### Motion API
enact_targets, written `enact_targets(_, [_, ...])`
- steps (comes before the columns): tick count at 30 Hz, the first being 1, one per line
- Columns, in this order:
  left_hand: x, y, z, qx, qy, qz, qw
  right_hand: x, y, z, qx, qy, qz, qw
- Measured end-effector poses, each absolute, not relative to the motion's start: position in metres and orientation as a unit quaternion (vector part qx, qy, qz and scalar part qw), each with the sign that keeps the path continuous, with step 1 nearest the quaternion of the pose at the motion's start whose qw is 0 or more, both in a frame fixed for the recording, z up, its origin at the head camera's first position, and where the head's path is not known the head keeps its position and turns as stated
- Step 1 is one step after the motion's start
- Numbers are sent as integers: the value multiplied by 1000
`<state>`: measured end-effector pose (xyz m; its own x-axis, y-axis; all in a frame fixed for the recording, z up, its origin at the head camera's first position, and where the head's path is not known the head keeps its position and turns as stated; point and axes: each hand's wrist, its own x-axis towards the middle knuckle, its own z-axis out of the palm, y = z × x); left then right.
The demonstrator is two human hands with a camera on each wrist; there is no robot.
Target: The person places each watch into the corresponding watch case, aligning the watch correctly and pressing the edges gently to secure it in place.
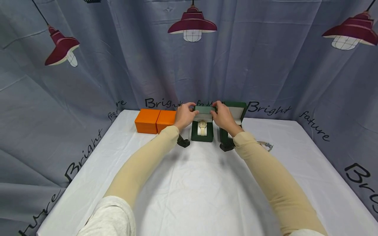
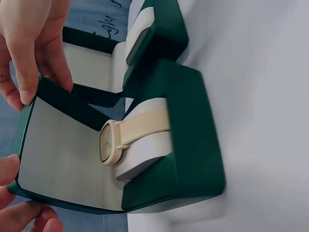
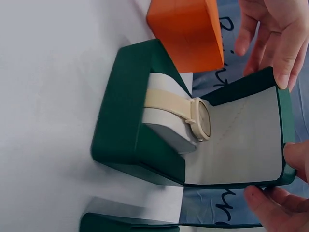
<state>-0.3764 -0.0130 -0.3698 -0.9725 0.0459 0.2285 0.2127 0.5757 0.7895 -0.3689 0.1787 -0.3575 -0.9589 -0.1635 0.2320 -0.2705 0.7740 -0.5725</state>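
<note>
A green watch box (image 1: 202,136) stands with its lid (image 1: 204,110) raised, showing a white lining. Inside it, a cream watch (image 2: 112,141) with a pale strap is wrapped round a white cushion (image 3: 169,130). My left hand (image 1: 184,115) pinches the lid's left corner, thumb on the front edge and fingers at the side. At the opposite corner my right hand (image 1: 224,116) pinches the lid the same way. In the right wrist view, the box's base sits on the white cloth.
Two orange boxes (image 1: 147,120) stand side by side to the left. Close on the right is a second green box (image 1: 235,104), lid up, partly hidden by my right arm. Another watch (image 1: 267,145) lies beyond that forearm. A grey printed curtain (image 1: 251,72) hangs behind the white-covered table (image 1: 200,190).
</note>
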Motion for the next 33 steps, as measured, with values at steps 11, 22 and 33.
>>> enact_targets(11, [-364, -14, -384, -85, -879, -455, 117, -356, 181, -371, 136, -925, 342, 97])
enact_targets(22, [-355, -17, -399, -96, -876, -451, 141, -344, 179, -385, 132, -916, 361, 113])
enact_targets(33, [-344, -20, -414, -119, -877, -438, 156, -332, 178, -406, 140, -907, 379, 123])
